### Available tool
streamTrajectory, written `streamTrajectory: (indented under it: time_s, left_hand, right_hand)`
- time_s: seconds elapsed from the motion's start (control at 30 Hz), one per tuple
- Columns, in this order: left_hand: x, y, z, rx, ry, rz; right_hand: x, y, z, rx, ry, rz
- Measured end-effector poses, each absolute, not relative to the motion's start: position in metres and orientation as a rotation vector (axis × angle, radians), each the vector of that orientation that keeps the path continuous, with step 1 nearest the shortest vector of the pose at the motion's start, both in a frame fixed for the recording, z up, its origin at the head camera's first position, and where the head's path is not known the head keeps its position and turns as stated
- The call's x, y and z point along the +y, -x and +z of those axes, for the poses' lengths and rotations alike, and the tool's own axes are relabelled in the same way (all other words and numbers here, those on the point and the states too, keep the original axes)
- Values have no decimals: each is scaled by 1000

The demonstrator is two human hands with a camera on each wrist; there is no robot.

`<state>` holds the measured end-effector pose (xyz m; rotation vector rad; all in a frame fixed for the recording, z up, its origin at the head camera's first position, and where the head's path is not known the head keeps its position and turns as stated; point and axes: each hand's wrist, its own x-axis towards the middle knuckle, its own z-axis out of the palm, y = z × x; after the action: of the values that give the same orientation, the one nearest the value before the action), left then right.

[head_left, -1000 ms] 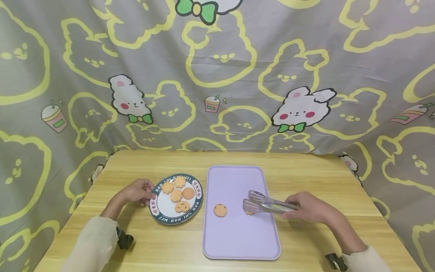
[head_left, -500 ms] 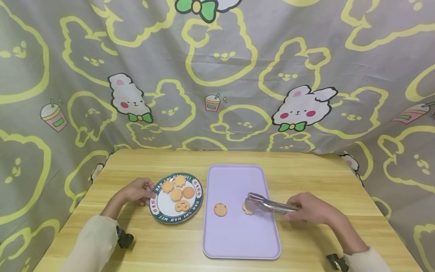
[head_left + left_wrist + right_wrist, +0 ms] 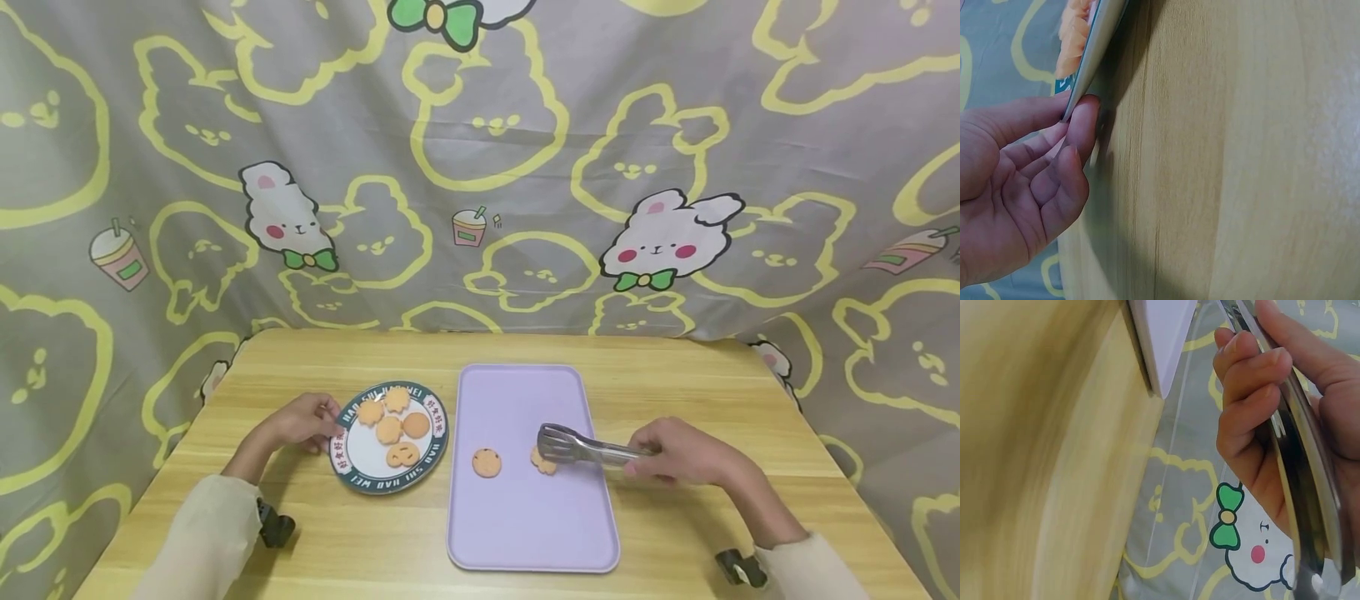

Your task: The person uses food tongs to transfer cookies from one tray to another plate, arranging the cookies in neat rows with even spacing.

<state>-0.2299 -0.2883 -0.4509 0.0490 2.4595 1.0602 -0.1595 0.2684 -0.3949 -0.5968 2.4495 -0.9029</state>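
Note:
My left hand [image 3: 306, 422] pinches the rim of a round plate [image 3: 352, 479] with a green lettered border; the left wrist view shows thumb and fingers on either side of the edge. Several cookies [image 3: 388, 430] lie on that plate. In my right hand [image 3: 678, 452] is a pair of metal tongs [image 3: 600, 450], its handles wrapped by the fingers [image 3: 1250, 394] in the right wrist view. The slotted tips overlap a flower-shaped cookie [image 3: 543, 462] over the lilac tray [image 3: 525, 533], hiding part of it. A round cookie [image 3: 487, 463] lies on the tray, left of the tongs.
Plate and tray stand side by side on a wooden table [image 3: 337, 550], a narrow gap between them. A grey curtain [image 3: 525, 167] with cartoon animals hangs behind the table and round its sides. A lilac tray corner [image 3: 1161, 381] shows in the right wrist view.
The tongs have turned and their tips have drawn together, shifting slightly left at the flower-shaped cookie, which has moved a little left too. The left hand and the plate stay put.

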Motion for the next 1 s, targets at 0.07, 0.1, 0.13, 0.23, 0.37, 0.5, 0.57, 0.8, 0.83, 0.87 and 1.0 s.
streamTrajectory:
  time_s: [0.07, 0.1, 0.13, 0.23, 0.37, 0.5, 0.57, 0.8, 0.83, 0.87, 1.0]
  left_hand:
    - [-288, 230, -450, 2458, -46, 1062]
    - [-288, 230, -450, 2459, -44, 1061]
    - [-288, 229, -449, 2459, -43, 1061]
    - [-288, 230, -449, 2454, -33, 1067]
    - [-287, 230, -448, 2439, -22, 1075]
    - [-287, 231, -449, 2431, -20, 1079]
    - [-287, 232, -449, 2431, -25, 1078]
    - [-288, 233, -450, 2437, -34, 1081]
    - [-288, 233, -450, 2437, -34, 1081]
    - [-288, 233, -450, 2437, -33, 1082]
    - [-289, 233, -452, 2434, -34, 1088]
  right_hand:
    - [264, 164, -392, 2446, 609, -907]
    - [262, 167, -391, 2441, 614, -915]
    - [258, 170, -390, 2441, 617, -920]
    - [245, 179, -387, 2444, 632, -934]
    - [222, 194, -387, 2479, 637, -909]
    - [196, 209, -388, 2484, 642, -905]
    - [180, 216, -387, 2479, 662, -915]
    - [121, 234, -381, 2457, 708, -885]
    - [113, 236, -381, 2447, 709, -885]
    - [106, 237, -382, 2432, 710, -890]
    - [80, 243, -390, 2384, 717, -906]
